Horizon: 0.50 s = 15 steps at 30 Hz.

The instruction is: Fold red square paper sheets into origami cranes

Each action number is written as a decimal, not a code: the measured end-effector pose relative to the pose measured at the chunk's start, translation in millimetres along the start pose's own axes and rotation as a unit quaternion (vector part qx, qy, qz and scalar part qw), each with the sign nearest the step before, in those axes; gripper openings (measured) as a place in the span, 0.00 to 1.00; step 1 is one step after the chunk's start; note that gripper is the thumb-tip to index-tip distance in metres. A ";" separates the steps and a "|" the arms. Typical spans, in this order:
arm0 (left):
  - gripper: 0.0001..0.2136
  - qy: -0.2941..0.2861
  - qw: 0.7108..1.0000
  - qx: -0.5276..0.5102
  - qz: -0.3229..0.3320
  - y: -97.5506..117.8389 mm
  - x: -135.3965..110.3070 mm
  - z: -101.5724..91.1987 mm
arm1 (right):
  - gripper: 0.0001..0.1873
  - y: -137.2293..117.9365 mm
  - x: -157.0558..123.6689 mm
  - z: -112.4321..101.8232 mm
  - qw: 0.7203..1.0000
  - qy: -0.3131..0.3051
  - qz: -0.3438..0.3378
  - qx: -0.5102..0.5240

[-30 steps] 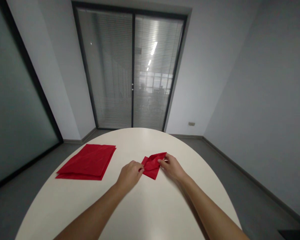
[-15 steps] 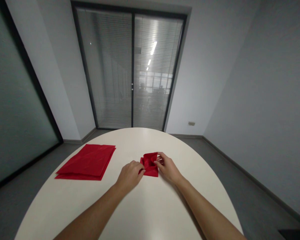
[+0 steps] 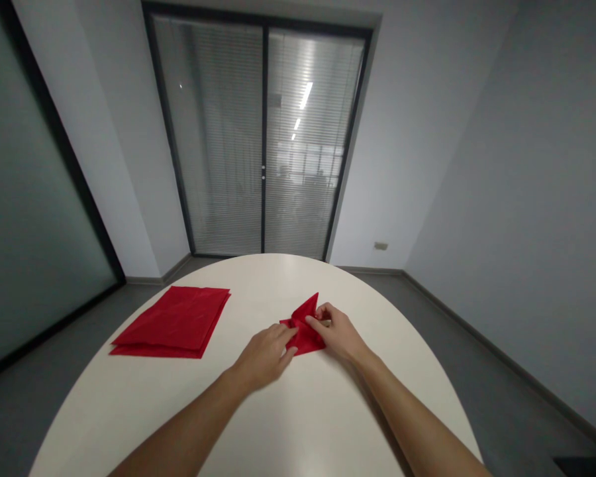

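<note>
Small red sheet points a corner away, rightward.

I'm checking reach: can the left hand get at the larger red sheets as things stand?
Probably yes: nothing shows between the left hand and the larger red sheets, though it now touches the small folded red piece.

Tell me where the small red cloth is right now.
In the head view, the small red cloth is on the table, between the left hand and right hand, to the right of the larger red cloth.
</note>
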<state>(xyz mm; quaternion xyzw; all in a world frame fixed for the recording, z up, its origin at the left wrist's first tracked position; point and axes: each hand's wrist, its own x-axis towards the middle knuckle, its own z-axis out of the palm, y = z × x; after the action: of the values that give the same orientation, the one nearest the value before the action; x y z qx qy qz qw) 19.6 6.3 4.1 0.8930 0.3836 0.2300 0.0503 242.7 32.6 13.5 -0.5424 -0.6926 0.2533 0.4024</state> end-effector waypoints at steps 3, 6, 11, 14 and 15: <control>0.15 -0.010 1.000 0.007 0.005 2.1 0.5 -2.6 | 0.09 -3.8 -1.4 -1.2 0.997 0.003 -0.002 -0.078; 0.13 -0.018 1.000 0.010 0.014 5.9 1.2 -7.8 | 0.07 -6.1 -1.6 0.9 0.990 0.013 0.023 -0.141; 0.11 -0.024 0.999 0.002 0.035 9.4 1.3 -12.0 | 0.06 -10.5 -1.9 5.0 0.980 0.063 0.037 -0.185; 0.12 -0.019 0.999 -0.007 0.041 7.9 1.3 -9.0 | 0.04 -9.9 -1.3 7.0 0.986 0.066 0.042 -0.146; 0.13 -0.020 0.999 -0.010 0.040 7.3 1.3 -7.8 | 0.05 -9.2 -0.9 7.2 0.989 0.066 0.041 -0.125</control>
<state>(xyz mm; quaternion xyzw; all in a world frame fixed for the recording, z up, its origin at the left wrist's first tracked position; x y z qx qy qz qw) 21.7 1.5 13.5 0.9114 0.3443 0.2181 0.0573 231.8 29.8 16.6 -0.6314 -0.6683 0.1451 0.3656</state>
